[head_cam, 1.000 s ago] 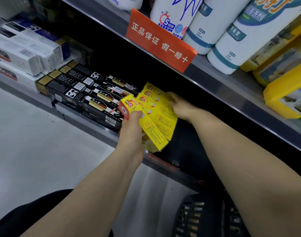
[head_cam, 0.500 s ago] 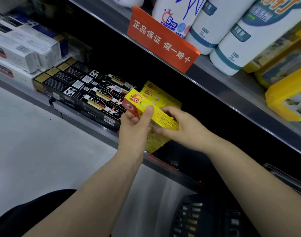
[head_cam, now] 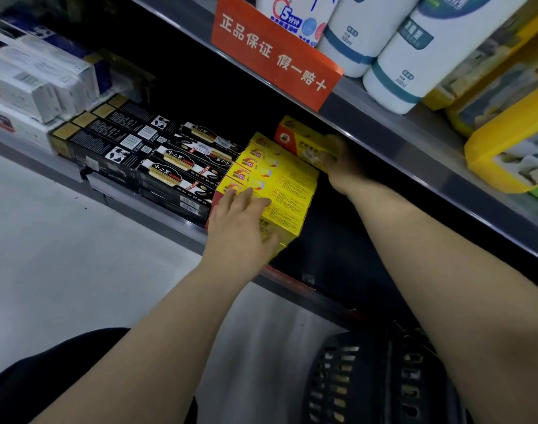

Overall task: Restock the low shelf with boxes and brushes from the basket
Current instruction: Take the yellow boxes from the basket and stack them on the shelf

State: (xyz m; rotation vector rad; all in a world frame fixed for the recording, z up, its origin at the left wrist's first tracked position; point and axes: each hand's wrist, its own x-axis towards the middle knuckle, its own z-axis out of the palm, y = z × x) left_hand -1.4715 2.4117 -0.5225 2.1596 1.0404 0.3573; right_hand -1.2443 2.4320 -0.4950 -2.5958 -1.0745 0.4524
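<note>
Our left hand [head_cam: 242, 229] has let go and now rests flat on the yellow stack [head_cam: 287, 191] at the low shelf's [head_cam: 166, 218] front edge. Our right hand [head_cam: 344, 168] grips one yellow box [head_cam: 302, 141], moved farther back. We think that box is almost put away.

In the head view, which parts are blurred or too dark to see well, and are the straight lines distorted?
Head view: the right hand and the orange-ended box it holds are motion-blurred and shaded under the upper shelf; the back of the low shelf is black, without detail; the left hand on the yellow boxes is lit and sharper; shelf edges bow slightly, as wide-angle lenses do.
</note>
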